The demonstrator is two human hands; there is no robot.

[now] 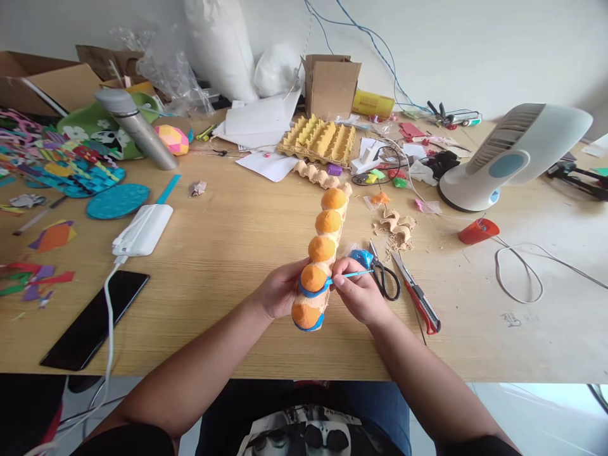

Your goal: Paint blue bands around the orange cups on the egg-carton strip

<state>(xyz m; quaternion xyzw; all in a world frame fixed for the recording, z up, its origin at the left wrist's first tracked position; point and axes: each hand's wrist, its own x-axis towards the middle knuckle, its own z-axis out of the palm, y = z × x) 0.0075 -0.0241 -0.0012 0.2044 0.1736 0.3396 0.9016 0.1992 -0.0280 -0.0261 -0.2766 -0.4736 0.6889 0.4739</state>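
A strip of egg carton (344, 218) with a row of orange domes (322, 249) is held up over the table, slanting away from me. My left hand (280, 291) grips its left side near the close end. In my right hand (358, 294), a thin blue stick tool (358, 273) is pinched between thumb and fingers. Its tip meets blue clay-like trim (313, 292) along the lower edge of the second-nearest dome. The nearest dome also carries blue trim. Beside my right hand lie a blue lump in clear plastic (361, 256) and black-handled scissors (393, 283).
A red utility knife (422, 307) lies to the right, near carton scraps (399, 225). Farther right stand an orange cup (479, 231) and a white fan (503, 158). A yellow egg tray (318, 140) sits behind. At left are a phone (95, 320), power bank (142, 231) and steel bottle (142, 133).
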